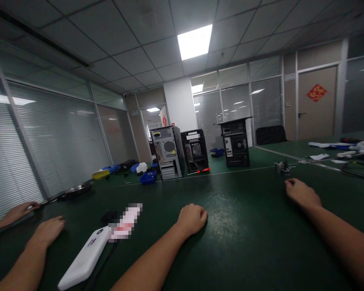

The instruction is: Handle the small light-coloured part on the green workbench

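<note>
At the lower left of the frame, two hands of another person (48, 230) rest on the green desk (236, 242), near a shallow metal tray (75, 189). Just right of them lies a white device (85, 254), with a dark cable (104, 258) running under its right edge. The left hand (192, 218) sits at the lower centre, well apart from the device, its fingers (200, 214) curled into a loose fist that holds nothing. Three open computer cases (197, 150) stand at mid-frame, far beyond reach. The right hand (301, 194) rests at the centre right, fingers likewise curled and empty; small metal parts (282, 166) stand near it, toward the upper right. Hazards, as judged: a leftward sweep of the left forearm could catch the cable and drag the device off the near edge. A forward move of the right hand could topple or scatter the metal parts. Two people sharing the left area risk colliding over the device.
</note>
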`<state>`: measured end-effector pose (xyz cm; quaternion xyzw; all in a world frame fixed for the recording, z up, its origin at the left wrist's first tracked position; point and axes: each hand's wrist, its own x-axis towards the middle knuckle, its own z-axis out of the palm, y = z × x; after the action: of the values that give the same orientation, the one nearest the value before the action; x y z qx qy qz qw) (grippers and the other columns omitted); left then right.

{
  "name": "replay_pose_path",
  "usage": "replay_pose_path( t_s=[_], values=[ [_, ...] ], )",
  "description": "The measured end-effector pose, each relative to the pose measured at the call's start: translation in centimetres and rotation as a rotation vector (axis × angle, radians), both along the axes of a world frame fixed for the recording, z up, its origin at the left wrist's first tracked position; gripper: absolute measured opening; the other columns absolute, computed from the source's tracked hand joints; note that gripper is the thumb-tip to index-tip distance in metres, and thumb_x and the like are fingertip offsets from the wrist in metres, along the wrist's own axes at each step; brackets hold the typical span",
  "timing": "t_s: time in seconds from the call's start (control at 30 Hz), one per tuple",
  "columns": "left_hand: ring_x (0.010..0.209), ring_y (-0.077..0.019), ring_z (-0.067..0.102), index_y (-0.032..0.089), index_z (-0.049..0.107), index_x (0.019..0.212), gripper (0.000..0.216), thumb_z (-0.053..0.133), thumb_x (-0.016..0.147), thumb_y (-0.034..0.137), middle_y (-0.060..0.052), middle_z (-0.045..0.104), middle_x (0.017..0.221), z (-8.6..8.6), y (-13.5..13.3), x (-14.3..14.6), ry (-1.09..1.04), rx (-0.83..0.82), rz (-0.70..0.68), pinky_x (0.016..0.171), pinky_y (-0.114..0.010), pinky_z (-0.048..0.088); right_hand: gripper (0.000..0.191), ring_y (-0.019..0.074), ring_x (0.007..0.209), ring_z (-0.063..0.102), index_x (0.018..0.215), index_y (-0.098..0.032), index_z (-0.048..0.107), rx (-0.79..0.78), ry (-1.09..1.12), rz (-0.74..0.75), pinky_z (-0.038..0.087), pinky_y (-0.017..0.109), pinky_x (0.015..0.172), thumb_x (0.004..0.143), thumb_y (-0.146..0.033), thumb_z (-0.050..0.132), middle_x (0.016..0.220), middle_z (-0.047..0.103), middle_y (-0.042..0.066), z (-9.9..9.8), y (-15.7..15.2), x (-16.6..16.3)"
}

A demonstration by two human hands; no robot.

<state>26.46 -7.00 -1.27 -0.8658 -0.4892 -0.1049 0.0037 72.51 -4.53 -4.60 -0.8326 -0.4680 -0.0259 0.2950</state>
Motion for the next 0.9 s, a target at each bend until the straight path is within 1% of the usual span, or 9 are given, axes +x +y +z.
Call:
replay_pose_path(
  t_s=[0.17,0.3,0.43,0.53,0.6,0.67,0.73,0.8,0.9],
  values=[
    [0.077,-0.0222,0.065,0.022,0.072,0.083,0.043,0.038,0.095,0.046,-0.008,0.070,0.081,-0.1,-0.1,0.1,-0.003,0.011,0.015,0.074,-0.031,0.046,0.059,0.0332,0.103,0.060,0.131,-0.015,0.054,-0.015,0.095,0.035,0.043,0.044,0.077,0.093,-0.047,0.022,0.123,0.059,0.025,1.0,-0.7,-1.5],
    [0.077,-0.0217,0.064,0.021,0.071,0.080,0.041,0.041,0.094,0.046,-0.008,0.069,0.080,-0.4,0.0,0.0,-0.040,0.015,0.019,0.072,-0.030,0.045,0.059,0.0301,0.109,0.057,0.132,-0.011,0.051,0.033,0.073,0.152,0.042,0.041,0.086,0.096,-0.044,0.017,0.127,0.056,0.025,2.1,-0.9,-3.8],
    [0.078,-0.0212,0.063,0.021,0.069,0.079,0.033,0.051,0.089,0.047,-0.006,0.070,0.083,-0.4,-0.1,0.3,-0.171,0.008,0.067,0.067,-0.027,0.042,0.052,0.0240,0.109,0.055,0.128,-0.014,0.054,0.070,-0.001,0.384,0.041,0.037,0.094,0.097,-0.041,0.022,0.124,0.057,0.017,3.0,-0.8,-8.5],
    [0.079,-0.0203,0.063,0.021,0.069,0.086,0.035,0.048,0.091,0.048,-0.006,0.070,0.085,-0.3,-0.3,0.7,-0.268,-0.019,0.057,0.067,-0.027,0.042,0.044,0.0193,0.105,0.055,0.122,-0.022,0.061,0.059,-0.074,0.616,0.042,0.033,0.096,0.095,-0.044,0.034,0.119,0.059,0.009,3.5,-1.3,-13.7],
    [0.079,-0.0196,0.063,0.021,0.069,0.091,0.040,0.041,0.095,0.049,-0.006,0.070,0.086,-0.3,-0.3,0.8,-0.294,-0.041,-0.015,0.068,-0.027,0.042,0.041,0.0185,0.105,0.054,0.117,-0.026,0.065,0.040,-0.140,0.799,0.043,0.033,0.096,0.094,-0.047,0.038,0.115,0.060,0.006,3.8,-2.2,-17.4],
    [0.082,-0.0196,0.062,0.021,0.068,0.095,0.042,0.036,0.098,0.048,-0.006,0.070,0.089,-0.3,-0.4,0.7,-0.287,-0.033,-0.107,0.072,-0.028,0.042,0.041,0.0199,0.105,0.053,0.117,-0.026,0.065,0.028,-0.239,1.012,0.044,0.036,0.094,0.095,-0.046,0.038,0.113,0.060,0.008,4.0,-3.3,-20.9],
    [0.086,-0.0200,0.061,0.020,0.066,0.097,0.040,0.035,0.100,0.045,-0.006,0.069,0.092,-0.3,-0.3,0.6,-0.257,-0.008,-0.179,0.076,-0.028,0.041,0.037,0.0203,0.103,0.053,0.116,-0.024,0.064,0.034,-0.303,1.152,0.046,0.037,0.091,0.094,-0.043,0.040,0.110,0.060,0.009,4.0,-4.4,-23.6],
    [0.089,-0.0195,0.059,0.020,0.065,0.097,0.036,0.034,0.101,0.039,-0.006,0.068,0.093,-0.3,-0.3,0.5,-0.234,-0.003,-0.222,0.079,-0.028,0.041,0.034,0.0200,0.100,0.053,0.117,-0.022,0.059,0.049,-0.313,1.191,0.046,0.037,0.089,0.093,-0.040,0.043,0.108,0.060,0.009,3.7,-5.1,-25.4],
    [0.088,-0.0182,0.058,0.018,0.063,0.094,0.035,0.032,0.102,0.032,-0.006,0.066,0.092,-0.2,-0.2,0.3,-0.228,-0.039,-0.267,0.079,-0.027,0.041,0.040,0.0203,0.100,0.054,0.127,-0.020,0.049,0.078,-0.308,1.175,0.047,0.038,0.089,0.091,-0.038,0.047,0.111,0.059,0.010,3.0,-5.6,-26.4]
  ],
)
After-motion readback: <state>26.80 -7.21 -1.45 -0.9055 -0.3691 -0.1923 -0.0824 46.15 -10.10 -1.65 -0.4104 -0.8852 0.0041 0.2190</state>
